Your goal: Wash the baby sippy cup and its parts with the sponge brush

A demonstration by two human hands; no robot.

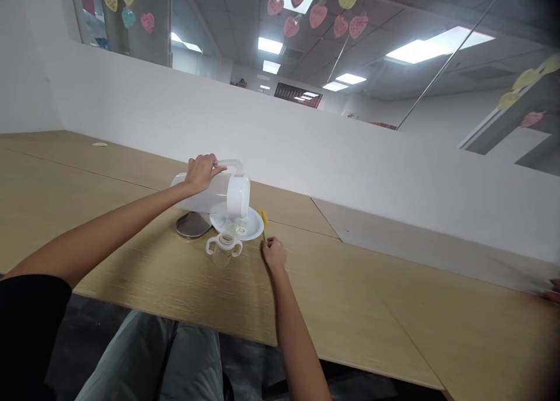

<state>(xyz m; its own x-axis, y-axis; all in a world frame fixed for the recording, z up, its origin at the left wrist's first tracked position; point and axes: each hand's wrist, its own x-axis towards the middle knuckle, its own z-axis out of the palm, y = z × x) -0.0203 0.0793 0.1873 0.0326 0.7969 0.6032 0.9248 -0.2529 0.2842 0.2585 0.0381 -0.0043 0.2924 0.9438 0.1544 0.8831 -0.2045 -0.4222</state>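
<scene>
My left hand (201, 172) is closed around the handle of a white translucent pitcher (205, 198), which lies tipped nearly on its side in the air. Its mouth end hangs above a clear baby bottle (222, 250) with two side handles, standing open on the table. Behind the bottle, a white plate (254, 223) carries a small clear and white bottle part (240, 230). My right hand (275, 254) rests low at the plate's right side, its fingers pinched on the green handle of a yellow-headed brush (263, 219). Whether liquid is flowing, I cannot tell.
A round grey metal tray (192, 225) sits left of the plate, partly under the pitcher. The wooden table (350, 296) meets a white wall (350, 162) at the back. At the far right edge, part of another person's hand (552, 291) shows, blurred.
</scene>
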